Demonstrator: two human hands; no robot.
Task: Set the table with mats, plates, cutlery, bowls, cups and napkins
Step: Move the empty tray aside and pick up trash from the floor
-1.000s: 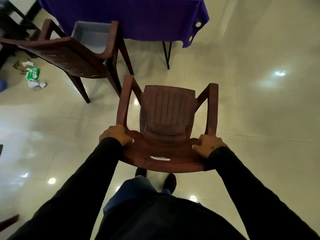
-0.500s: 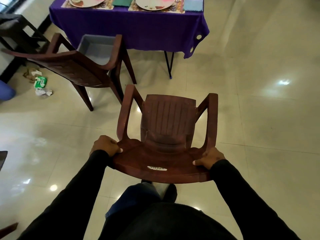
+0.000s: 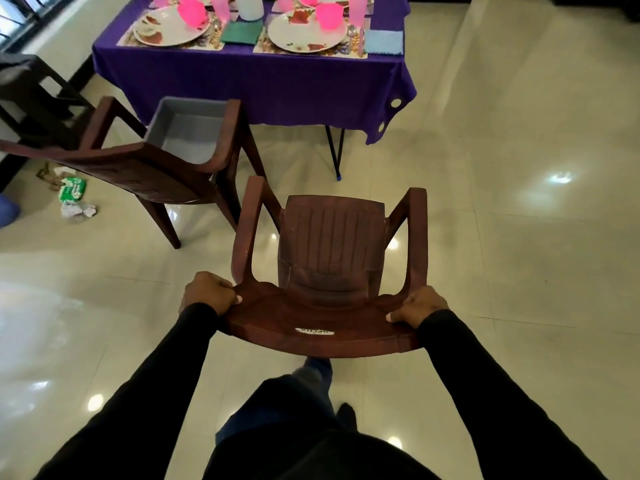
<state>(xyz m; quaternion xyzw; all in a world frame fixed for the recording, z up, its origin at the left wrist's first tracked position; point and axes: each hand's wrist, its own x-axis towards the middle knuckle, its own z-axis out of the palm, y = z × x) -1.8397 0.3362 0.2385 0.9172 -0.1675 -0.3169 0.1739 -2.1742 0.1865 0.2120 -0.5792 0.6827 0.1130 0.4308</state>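
Left hand (image 3: 207, 295): curled tight round the left end of the chair back, thumb lying on top.
Right hand (image 3: 420, 306): gripping the right end of the same top edge, fingers wrapped under, thumb on top.
Held chair (image 3: 330, 258): brown plastic armchair, seat facing the table and well short of it; whether its legs are on the floor cannot be told.
Second chair (image 3: 145, 168): left of the held chair, nearer the table, with a grey tub (image 3: 187, 128) on its seat.
Table (image 3: 263, 84): beyond both chairs, under a purple cloth.
Laid already: two patterned mats, each with a plate (image 3: 304, 32) on it; pink cups (image 3: 329, 15) and tall pink tumblers; a green napkin (image 3: 240, 32) and a blue napkin (image 3: 383, 41); cutlery (image 3: 353, 34) beside the right plate.
Far side of the table: cut off by the frame, so not readable.
Progress: the near places look laid, so the setting seems nearly finished.
Left to do: judging by the grip, bring this chair up to the table.
Floor (image 3: 519, 271): glossy tiles, with some crumpled wrappers (image 3: 74, 197) left of the second chair.
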